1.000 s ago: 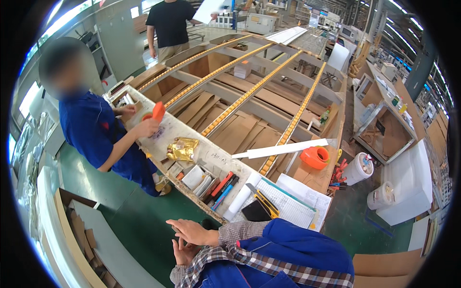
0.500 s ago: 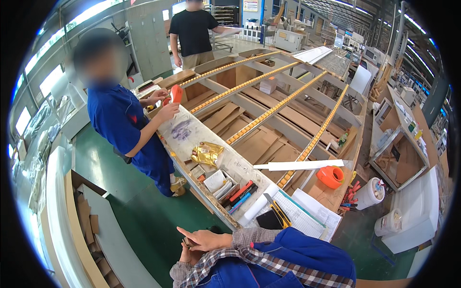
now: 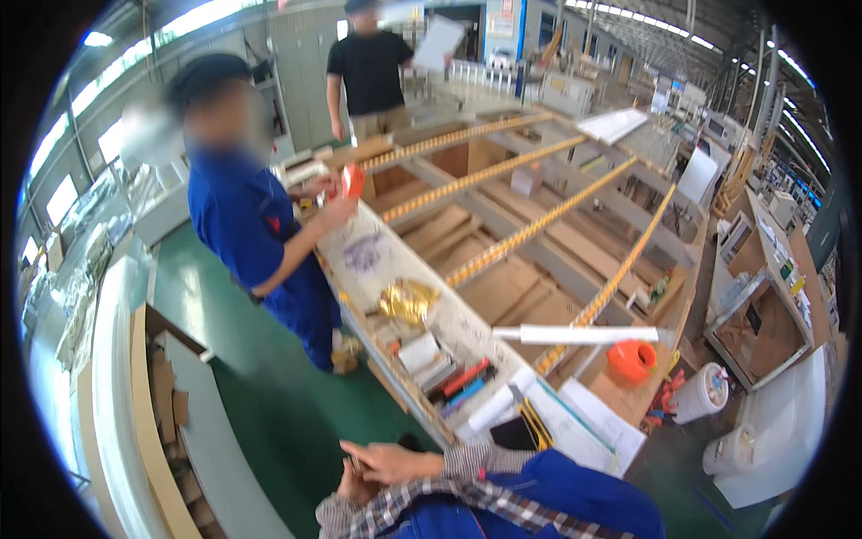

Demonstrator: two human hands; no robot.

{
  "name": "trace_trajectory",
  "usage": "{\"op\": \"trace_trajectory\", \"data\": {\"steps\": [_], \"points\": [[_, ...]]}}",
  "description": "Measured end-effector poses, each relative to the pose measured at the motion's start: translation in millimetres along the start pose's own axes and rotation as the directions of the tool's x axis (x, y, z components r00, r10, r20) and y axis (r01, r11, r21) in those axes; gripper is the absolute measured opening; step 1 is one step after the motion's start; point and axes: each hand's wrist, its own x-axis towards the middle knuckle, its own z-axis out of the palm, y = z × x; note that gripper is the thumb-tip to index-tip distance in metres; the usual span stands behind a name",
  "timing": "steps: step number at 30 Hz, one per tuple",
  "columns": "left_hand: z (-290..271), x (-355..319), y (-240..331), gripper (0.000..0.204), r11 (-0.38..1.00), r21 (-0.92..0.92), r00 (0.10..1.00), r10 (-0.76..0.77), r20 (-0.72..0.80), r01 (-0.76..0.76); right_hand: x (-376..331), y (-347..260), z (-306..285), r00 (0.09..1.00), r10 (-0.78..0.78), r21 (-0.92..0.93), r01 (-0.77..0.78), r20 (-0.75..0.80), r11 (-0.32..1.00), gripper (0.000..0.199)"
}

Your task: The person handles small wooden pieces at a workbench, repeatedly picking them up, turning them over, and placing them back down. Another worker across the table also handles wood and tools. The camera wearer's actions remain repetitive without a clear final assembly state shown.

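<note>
My two hands meet at the bottom edge, close to my body, in plaid sleeves under a blue vest. My right hand [image 3: 388, 461] lies stretched out flat, pointing left, over my left hand [image 3: 353, 490], which is curled beneath it. A small dark thing shows between them; I cannot tell what it is or which hand holds it. Just beyond my hands is the near end of a long white workbench [image 3: 377, 269] with markers, paper sheets and a crumpled gold wrapper [image 3: 407, 301].
A co-worker in blue [image 3: 256, 242] stands at the bench's left side holding an orange tool [image 3: 353, 180]. Another person in black [image 3: 368, 76] stands at the far end. A large wooden frame with yellow strips [image 3: 521, 234], an orange tape roll [image 3: 631, 359], white buckets [image 3: 700, 393] and cardboard [image 3: 166, 404] surround the green floor.
The view has swung so the bench and the co-worker sit lower and more central. The co-worker keeps the orange tool at the bench. My hands stay pressed together.
</note>
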Motion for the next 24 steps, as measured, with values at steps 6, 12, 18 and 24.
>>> {"op": "trace_trajectory", "data": {"steps": [6,12,18,24], "points": [[-4,12,3,0.076,0.987,-0.158,0.995,0.041,0.088,-0.026,0,-19,-13,0.998,0.037,0.016,-0.036,-0.049,0.999,0.08],[-1,22,1,0.07,0.984,-0.179,0.998,0.009,0.064,0.003,-4,-14,-15,0.99,0.026,-0.017,-0.028,-0.14,0.999,0.074],[-41,43,-32,0.073,0.996,-0.078,0.991,0.053,0.121,-0.044,-6,6,-3,0.976,0.02,0.0,-0.021,-0.218,1.0,0.062],[-1,29,-6,0.066,0.971,-0.157,0.983,0.179,-0.029,-0.181,-2,8,4,0.986,-0.022,-0.024,0.019,-0.163,1.0,0.063]]}}
